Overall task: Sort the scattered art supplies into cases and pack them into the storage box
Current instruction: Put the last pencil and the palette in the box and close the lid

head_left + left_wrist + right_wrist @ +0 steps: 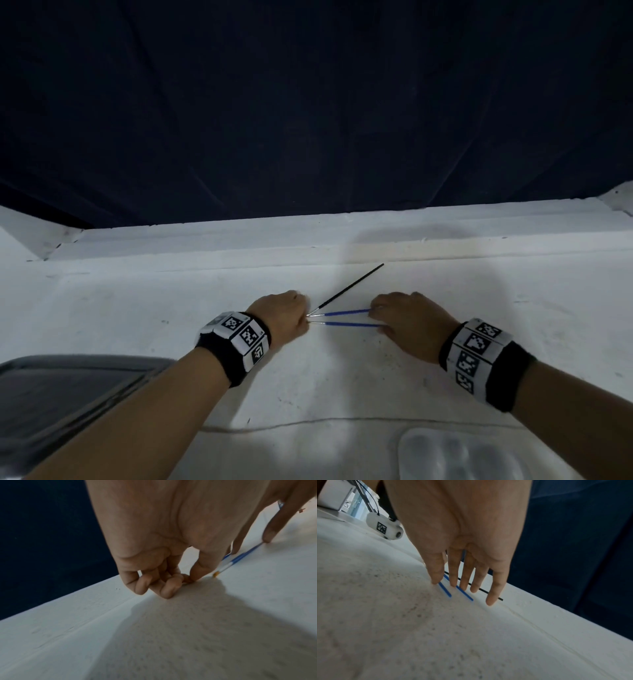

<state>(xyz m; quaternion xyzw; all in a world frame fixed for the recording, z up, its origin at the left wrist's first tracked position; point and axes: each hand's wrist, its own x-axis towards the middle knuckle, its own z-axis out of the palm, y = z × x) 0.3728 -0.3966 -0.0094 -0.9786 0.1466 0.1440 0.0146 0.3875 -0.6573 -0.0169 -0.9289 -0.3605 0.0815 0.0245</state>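
Note:
Three thin paintbrushes lie on the white table (137,308): two blue-handled ones (346,312) (352,324) side by side and a black-handled one (352,284) angled away to the far right. My left hand (306,317) sits at their metal bristle ends with fingers curled (171,585); its thumb tip meets the index on the table, beside a blue brush's tip (216,574). My right hand (378,313) has straight fingers (462,585) pointing down, with tips touching the table at the blue handles (445,591) (464,593). The black handle (500,599) runs behind them.
A dark container with a shiny rim (68,387) sits at the near left. A clear plastic palette (455,455) lies at the near right. The table's far edge (342,219) meets a dark blue curtain (308,102). White bare surface lies around the brushes.

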